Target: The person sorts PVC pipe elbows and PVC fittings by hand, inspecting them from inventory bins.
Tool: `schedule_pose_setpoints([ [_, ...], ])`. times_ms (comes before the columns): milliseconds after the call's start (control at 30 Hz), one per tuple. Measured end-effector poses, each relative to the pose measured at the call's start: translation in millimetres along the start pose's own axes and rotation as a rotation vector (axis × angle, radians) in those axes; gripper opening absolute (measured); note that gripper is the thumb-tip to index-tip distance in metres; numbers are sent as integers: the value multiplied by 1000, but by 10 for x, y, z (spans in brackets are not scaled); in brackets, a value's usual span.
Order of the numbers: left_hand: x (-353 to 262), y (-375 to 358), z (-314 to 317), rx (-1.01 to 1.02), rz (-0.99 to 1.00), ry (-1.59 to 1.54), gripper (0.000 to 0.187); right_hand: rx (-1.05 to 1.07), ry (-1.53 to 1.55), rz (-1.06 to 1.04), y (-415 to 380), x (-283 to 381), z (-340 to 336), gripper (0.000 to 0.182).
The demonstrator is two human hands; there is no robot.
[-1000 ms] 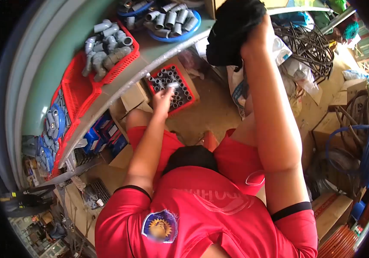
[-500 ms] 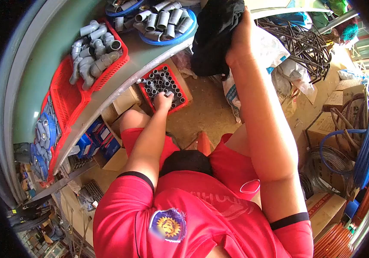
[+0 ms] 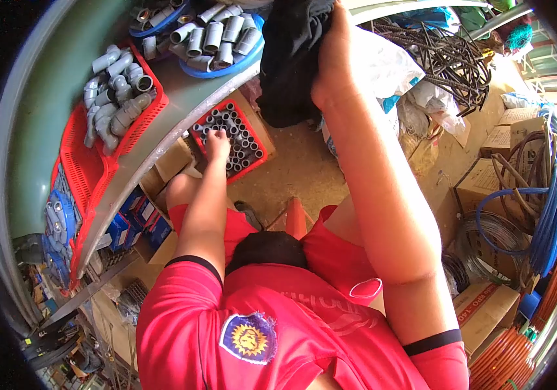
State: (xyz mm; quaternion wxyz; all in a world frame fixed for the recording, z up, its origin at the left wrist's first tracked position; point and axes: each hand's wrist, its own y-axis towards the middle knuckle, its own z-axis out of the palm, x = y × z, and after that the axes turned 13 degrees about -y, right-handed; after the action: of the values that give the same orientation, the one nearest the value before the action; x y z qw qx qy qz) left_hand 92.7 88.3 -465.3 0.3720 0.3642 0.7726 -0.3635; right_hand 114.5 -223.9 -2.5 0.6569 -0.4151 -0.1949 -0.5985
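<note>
A red crate (image 3: 260, 160) full of upright grey pipe fittings (image 3: 244, 144) stands on the floor in front of my left knee. My left hand (image 3: 218, 146) reaches over it with its fingers pressed together at the tops of the fittings; what they pinch is too small to make out. My right hand (image 3: 334, 71) is raised at the top centre, gripping a bunched black cloth (image 3: 291, 65) that hangs beside it and hides part of the fingers.
On the green curved shelf (image 3: 38, 143) at the left are a red basket (image 3: 87, 159) with grey elbows and a blue basin (image 3: 216, 71) of grey couplings. Cardboard boxes (image 3: 486, 312), blue coiled hose (image 3: 551, 227), white sacks (image 3: 389, 65) and dark metal rods (image 3: 447, 58) lie at the right.
The view has shifted, so most things sit further left. My left hand has moved up and left over the crate; the grey piece seen at its fingers earlier no longer shows clearly.
</note>
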Motion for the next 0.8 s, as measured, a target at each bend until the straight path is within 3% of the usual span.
schedule_pose_setpoints([
  [67,-577,-308,-240,34,-114,-169,35,33,71,21,160,-102,0,51],
  [100,-554,-310,-272,-29,-105,-258,32,11,46,21,108,-85,56,52],
  [200,8,-70,-306,43,172,164,26,38,29,39,165,-181,70,54],
  [233,-296,-377,-310,139,187,325,23,62,33,46,163,-188,93,55],
  [267,-224,-451,-240,297,195,345,27,24,-49,37,127,-185,95,55],
  [300,-545,-732,-221,411,141,474,37,-16,-130,28,1,-131,144,55],
  [333,-347,-742,-109,438,216,598,52,-58,-211,18,-69,-105,175,55],
  [367,-385,-843,-51,453,172,686,59,-70,-175,30,-32,-137,174,55],
  [533,-537,-1057,-1,471,68,773,59,-29,-20,102,92,-246,136,56],
  [733,-686,-1141,-59,458,41,802,57,40,-24,86,65,-240,165,57],
  [800,-713,-1152,-41,461,49,799,56,-8,-182,33,-26,-188,161,56],
])
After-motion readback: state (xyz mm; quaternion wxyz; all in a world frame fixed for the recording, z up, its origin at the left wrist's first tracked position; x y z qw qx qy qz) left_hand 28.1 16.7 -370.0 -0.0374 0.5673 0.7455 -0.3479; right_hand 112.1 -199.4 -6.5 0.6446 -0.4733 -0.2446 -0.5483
